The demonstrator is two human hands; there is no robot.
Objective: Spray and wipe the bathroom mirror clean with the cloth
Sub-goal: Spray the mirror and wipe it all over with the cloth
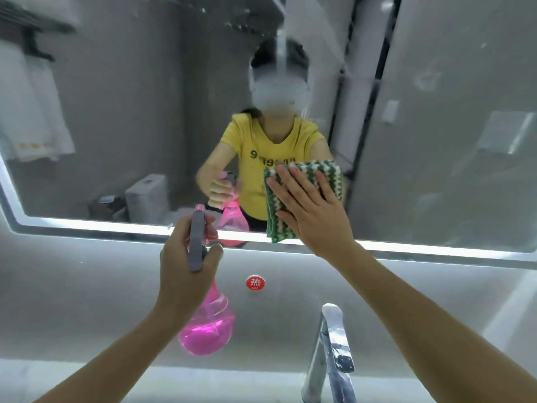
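Head view, right hand (312, 210) flat, pressing cloth (305, 173) on mirror (145, 112), left hand (186, 266) gripping spray bottle (207, 330) beside it

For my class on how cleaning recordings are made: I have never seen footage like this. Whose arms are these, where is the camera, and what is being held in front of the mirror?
There is no machine here, only a person. The single picture comes from a wide-angle camera worn on the person's head, looking forward and down, so the two arms reaching in from the bottom are their own.

The left hand grips a pink spray bottle with a grey trigger head, pointed at the bathroom mirror. The right hand lies flat, fingers straight, pressing a green-and-white cloth against the glass near its lit lower edge.

The figure in yellow is simply the person's reflection. Below the mirror are a red round sticker on the wall and a chrome tap.
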